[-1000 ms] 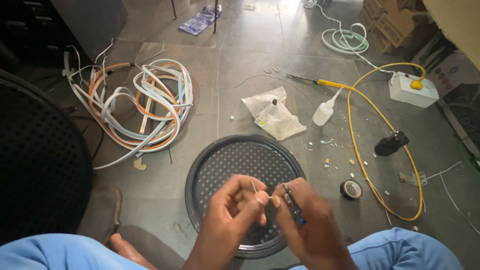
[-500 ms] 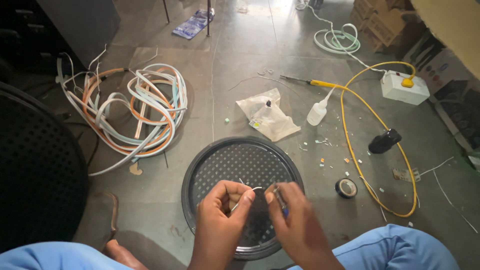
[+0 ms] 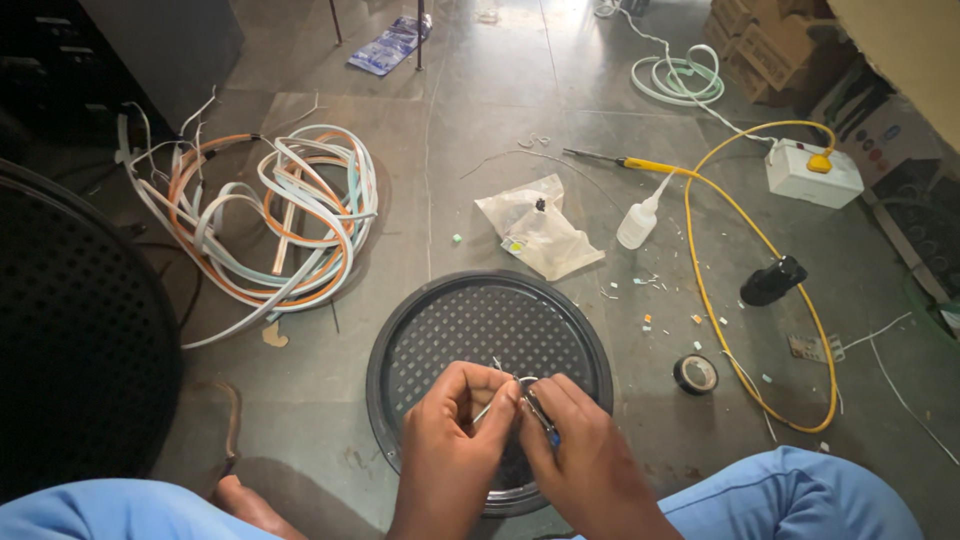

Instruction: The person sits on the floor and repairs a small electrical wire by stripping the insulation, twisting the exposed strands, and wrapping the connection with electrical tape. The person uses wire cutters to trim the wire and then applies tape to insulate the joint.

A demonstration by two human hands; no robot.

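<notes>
Crouching low over the floor, the person has both hands bunched together above a round black perforated tray point(image 3: 470, 320), and it is tight, fiddly work. The left hand point(image 3: 450, 425) is pinched shut on a thin pale wire point(image 3: 492, 400), thumb and forefinger squeezing it where it pokes up between the knuckles. The right hand point(image 3: 580, 450) is curled closed around a small metal tool with a blue handle point(image 3: 540, 418), its tip pressed right against that wire, the two hands touching each other over the near half of the tray. Blue trouser knees frame the scene on either side. Out on the grey tiles, a tangled coil of white and orange flat cable point(image 3: 270, 215) sprawls to the left, well apart from the action. Just beyond the tray lies a crumpled clear plastic bag point(image 3: 540, 235), and beside that a small white squeeze bottle point(image 3: 640, 220). A yellow cable point(image 3: 710, 290) loops wide on the right, running up to a white box point(image 3: 812, 172), with a roll of black tape point(image 3: 695, 373) sitting near the tray's right edge.
</notes>
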